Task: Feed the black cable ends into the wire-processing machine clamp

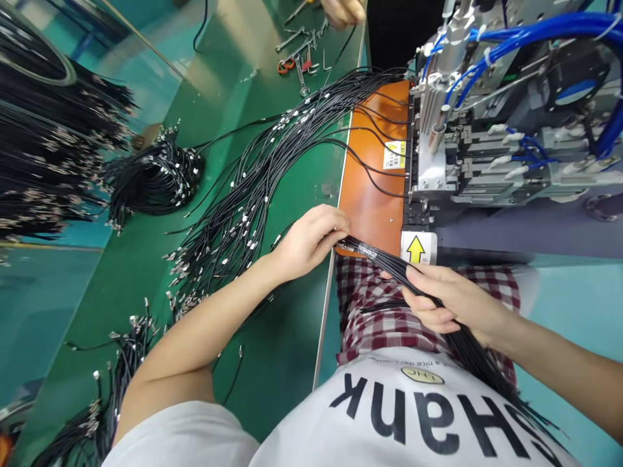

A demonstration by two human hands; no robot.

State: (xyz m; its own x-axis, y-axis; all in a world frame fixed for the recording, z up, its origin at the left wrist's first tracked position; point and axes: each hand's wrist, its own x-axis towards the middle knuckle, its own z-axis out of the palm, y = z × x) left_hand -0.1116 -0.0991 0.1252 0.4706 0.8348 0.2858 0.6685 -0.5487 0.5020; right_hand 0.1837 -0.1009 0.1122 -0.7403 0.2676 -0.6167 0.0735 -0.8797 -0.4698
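A bundle of black cables [389, 263] stretches across my lap, its loose tails hanging off toward the lower right. My right hand [440, 298] is wrapped round the middle of this bundle. At the bundle's near-left end, my left hand [314, 240] is closed, thumb and fingertips pinching the cable ends beside the table edge. Exactly how many ends it pinches is hidden by the fingers. Just right of that pinch, white labels show on the cables. Behind my left hand, a long spread of labelled black cables [272, 162] lies over the green table.
An orange plate [372, 181] fronts a machine [462, 149] with blue air hoses, cables running into it. Coiled cables [156, 172] and hanging cables [53, 149] are at left. Wrenches [302, 71] lie on the green table [214, 84] near another person's hand [343, 11].
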